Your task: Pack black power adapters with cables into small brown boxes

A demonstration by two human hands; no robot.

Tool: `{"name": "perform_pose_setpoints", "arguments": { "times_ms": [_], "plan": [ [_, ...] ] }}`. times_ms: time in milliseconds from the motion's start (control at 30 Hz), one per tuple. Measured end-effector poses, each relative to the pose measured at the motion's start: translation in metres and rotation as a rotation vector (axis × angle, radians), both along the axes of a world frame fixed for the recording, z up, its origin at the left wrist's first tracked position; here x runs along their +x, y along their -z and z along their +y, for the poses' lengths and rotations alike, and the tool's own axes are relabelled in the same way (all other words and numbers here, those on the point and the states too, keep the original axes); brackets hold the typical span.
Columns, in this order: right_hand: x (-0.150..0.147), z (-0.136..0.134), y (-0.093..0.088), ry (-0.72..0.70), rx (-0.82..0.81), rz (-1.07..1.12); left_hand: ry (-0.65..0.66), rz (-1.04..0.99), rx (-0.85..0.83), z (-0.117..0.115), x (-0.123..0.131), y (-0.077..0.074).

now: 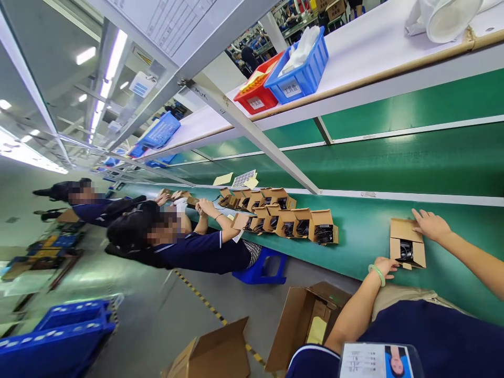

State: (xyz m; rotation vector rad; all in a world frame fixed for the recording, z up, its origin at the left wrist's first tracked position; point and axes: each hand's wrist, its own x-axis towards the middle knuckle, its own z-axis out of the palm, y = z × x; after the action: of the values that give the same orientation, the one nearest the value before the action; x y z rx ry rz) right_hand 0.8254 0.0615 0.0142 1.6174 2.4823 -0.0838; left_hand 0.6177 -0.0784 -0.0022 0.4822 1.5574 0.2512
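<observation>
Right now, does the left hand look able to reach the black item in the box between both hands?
Probably yes: the left hand is at the edge of the box, whose open top leaves the black item visible.

**Factory floor, packing line**

The setting is reading as a factory packing line. A long green desk (366, 223) is stretching away through the hall, and small open cartons (274, 211) holding black items are standing on it in rows. Co-workers (200, 254) in matching navy tops are lining one side. Above the desk, a white shelf (366, 52) is carrying a labelled red bin (255, 97) and a labelled blue bin (303, 76). Tube lights (117, 55) are glowing overhead in lines; yellow-black tape (205, 300) is marking the grey floor (145, 315). More workstations (258, 44) are showing beyond the shelf.
</observation>
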Motion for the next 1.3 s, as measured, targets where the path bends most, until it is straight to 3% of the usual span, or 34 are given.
{"name": "perform_pose_setpoints", "arguments": {
  "times_ms": [100, 167, 267, 400, 533, 700, 833, 933, 1033, 1133, 1300],
  "plan": [
    [0.0, -0.022, 0.002, -0.026, 0.125, 0.052, 0.044, 0.164, 0.075, 0.001, 0.0, -0.011],
    [-0.003, -0.043, -0.003, -0.148, 0.196, 0.139, 0.143, 0.372, 0.26, 0.004, 0.002, -0.019],
    [-0.008, -0.077, -0.009, -0.36, 0.117, 0.254, 0.361, 0.586, 0.484, 0.015, 0.009, -0.028],
    [-0.015, -0.107, -0.002, -0.469, -0.002, 0.365, 0.532, 0.587, 0.473, 0.038, 0.019, -0.033],
    [-0.014, -0.104, -0.008, -0.46, -0.05, 0.46, 0.607, 0.594, 0.43, 0.052, 0.022, -0.034],
    [0.019, -0.097, -0.027, -0.403, -0.097, 0.511, 0.434, 0.471, 0.441, 0.047, 0.011, -0.03],
    [0.056, -0.114, -0.008, -0.326, -0.09, 0.508, 0.315, 0.34, 0.446, 0.037, -0.007, -0.02],
    [0.068, -0.128, 0.012, -0.265, -0.029, 0.495, 0.227, 0.226, 0.407, 0.034, -0.015, -0.011],
    [0.053, -0.13, 0.014, -0.215, -0.013, 0.454, 0.145, 0.128, 0.383, 0.033, -0.017, -0.004],
    [0.014, -0.12, 0.004, -0.196, -0.03, 0.396, 0.096, 0.096, 0.388, 0.033, -0.016, 0.0],
    [-0.037, -0.103, -0.002, -0.139, -0.054, 0.268, 0.089, 0.152, 0.42, 0.033, -0.015, -0.006]
  ]
}}
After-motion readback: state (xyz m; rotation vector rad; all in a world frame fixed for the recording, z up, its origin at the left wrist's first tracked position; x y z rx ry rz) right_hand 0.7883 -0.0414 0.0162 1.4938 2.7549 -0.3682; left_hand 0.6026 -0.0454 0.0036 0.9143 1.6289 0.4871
